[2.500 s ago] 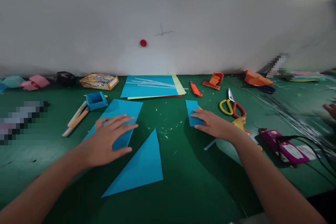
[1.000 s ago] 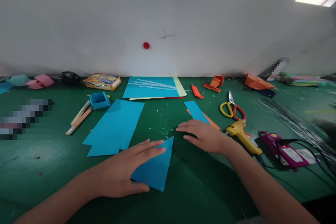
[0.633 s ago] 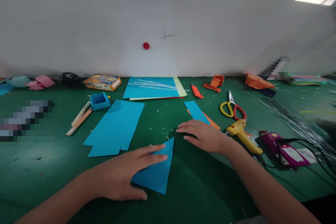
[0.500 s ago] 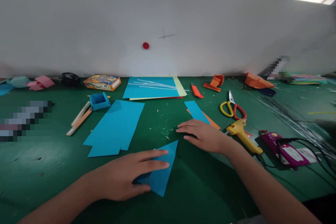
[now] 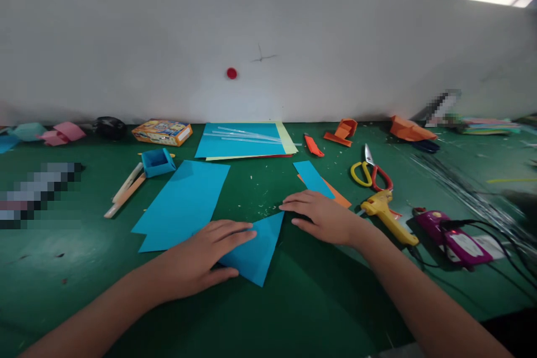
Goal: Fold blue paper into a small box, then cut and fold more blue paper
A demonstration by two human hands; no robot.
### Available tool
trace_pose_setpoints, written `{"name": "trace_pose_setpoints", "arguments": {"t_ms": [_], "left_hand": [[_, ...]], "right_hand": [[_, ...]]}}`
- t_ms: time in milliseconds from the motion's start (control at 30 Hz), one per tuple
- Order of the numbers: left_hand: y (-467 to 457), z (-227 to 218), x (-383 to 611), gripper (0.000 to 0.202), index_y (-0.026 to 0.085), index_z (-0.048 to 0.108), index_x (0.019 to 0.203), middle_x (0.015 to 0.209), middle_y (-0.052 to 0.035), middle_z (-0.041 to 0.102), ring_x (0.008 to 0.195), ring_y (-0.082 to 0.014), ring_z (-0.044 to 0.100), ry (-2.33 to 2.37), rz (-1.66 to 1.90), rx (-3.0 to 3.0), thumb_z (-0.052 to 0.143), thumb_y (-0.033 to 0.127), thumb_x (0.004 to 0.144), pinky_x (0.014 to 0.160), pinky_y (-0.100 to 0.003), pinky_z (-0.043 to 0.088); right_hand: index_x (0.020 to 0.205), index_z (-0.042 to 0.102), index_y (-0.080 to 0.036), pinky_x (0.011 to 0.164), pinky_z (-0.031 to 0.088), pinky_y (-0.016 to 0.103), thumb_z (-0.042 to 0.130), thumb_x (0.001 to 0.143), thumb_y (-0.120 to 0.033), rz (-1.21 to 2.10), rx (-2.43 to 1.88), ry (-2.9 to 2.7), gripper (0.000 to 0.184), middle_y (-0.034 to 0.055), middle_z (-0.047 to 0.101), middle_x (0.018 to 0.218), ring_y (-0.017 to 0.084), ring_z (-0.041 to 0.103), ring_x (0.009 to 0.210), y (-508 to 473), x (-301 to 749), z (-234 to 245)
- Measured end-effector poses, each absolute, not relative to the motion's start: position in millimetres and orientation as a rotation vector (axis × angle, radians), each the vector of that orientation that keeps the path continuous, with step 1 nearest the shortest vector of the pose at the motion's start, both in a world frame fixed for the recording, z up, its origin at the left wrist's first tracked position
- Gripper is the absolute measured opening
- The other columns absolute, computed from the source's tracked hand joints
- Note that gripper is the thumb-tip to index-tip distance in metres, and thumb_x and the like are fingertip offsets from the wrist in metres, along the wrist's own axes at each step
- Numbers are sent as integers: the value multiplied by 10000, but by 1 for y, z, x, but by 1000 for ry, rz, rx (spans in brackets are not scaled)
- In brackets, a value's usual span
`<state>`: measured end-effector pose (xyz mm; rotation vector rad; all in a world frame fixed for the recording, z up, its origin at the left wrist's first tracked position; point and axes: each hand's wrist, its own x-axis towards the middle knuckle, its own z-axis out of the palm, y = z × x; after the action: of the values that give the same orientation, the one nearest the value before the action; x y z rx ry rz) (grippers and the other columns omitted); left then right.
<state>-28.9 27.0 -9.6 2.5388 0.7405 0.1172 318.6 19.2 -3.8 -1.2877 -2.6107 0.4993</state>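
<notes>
My left hand (image 5: pixel 205 257) lies over a blue piece of paper (image 5: pixel 260 246), fingers apart and spread across its left side, which they partly hide. My right hand (image 5: pixel 319 215) rests at the table, its fingers stretched out and holding nothing; the fingertips are close to the upper right corner of that paper. Beyond the left hand lies a larger blue sheet (image 5: pixel 184 196) with a notched lower edge. Just past the right hand are a blue paper strip (image 5: pixel 312 178) and an orange strip (image 5: pixel 339 194) partly under it.
Scissors (image 5: pixel 370 170), a yellow glue gun (image 5: pixel 388 215) and a purple power strip (image 5: pixel 455 238) with black cables stand on the right. At the back are stacked paper sheets (image 5: pixel 239 144), an orange cutter (image 5: pixel 313 145) and a patterned box (image 5: pixel 163 132). A blue paper box (image 5: pixel 158 162) sits left.
My left hand has moved away from me, sliding the blue piece of paper up the table toward the larger sheet and my right fingertips. My right hand has hardly moved.
</notes>
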Motion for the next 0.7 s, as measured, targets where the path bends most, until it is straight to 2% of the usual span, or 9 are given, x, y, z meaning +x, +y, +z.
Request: {"name": "trace_pose_setpoints", "arguments": {"t_ms": [200, 367, 533, 600, 700], "left_hand": [[28, -13, -29, 521, 441, 397, 1577, 1587, -1, 519, 1414, -276, 532, 741, 139, 2573, 526, 379, 1077, 1139, -449, 485], [28, -13, -30, 552, 425, 283, 1623, 1608, -13, 495, 1436, -275, 520, 909, 176, 2470, 453, 398, 1099, 1127, -428, 503], [27, -12, -28, 614, 407, 248, 1638, 1630, -44, 464, 1422, -292, 539, 931, 250, 2377, 496, 399, 1076, 1094, -419, 534], [26, -12, -28, 641, 402, 243, 1640, 1620, -59, 475, 1394, -294, 567, 923, 285, 2357, 521, 396, 1063, 1074, -414, 548], [25, -11, -27, 689, 394, 237, 1641, 1608, -74, 483, 1384, -303, 574, 938, 297, 2342, 571, 392, 1038, 1028, -387, 576]], "right_hand": [[1468, 578, -251, 1109, 456, 551, 550, 1048, -382, 441, -1299, -2621, 441, 116, 592, 1472, 327, 539, 1341, 20, 317, -8], [1422, 612, -274, 1066, 480, 540, 600, 1029, -413, 371, -1311, -2592, 417, 112, 626, 1406, 322, 577, 1274, 20, 312, -10], [1281, 693, -246, 1007, 515, 506, 623, 1017, -366, 320, -1338, -2548, 299, 111, 659, 1307, 308, 599, 1201, 19, 305, -13], [1210, 722, -253, 1000, 516, 495, 585, 1034, -329, 316, -1328, -2516, 236, 104, 667, 1281, 297, 603, 1181, 19, 303, -14], [1083, 746, -242, 992, 514, 484, 516, 1053, -270, 321, -1315, -2464, 233, 103, 670, 1256, 290, 602, 1174, 20, 301, -15]]}}
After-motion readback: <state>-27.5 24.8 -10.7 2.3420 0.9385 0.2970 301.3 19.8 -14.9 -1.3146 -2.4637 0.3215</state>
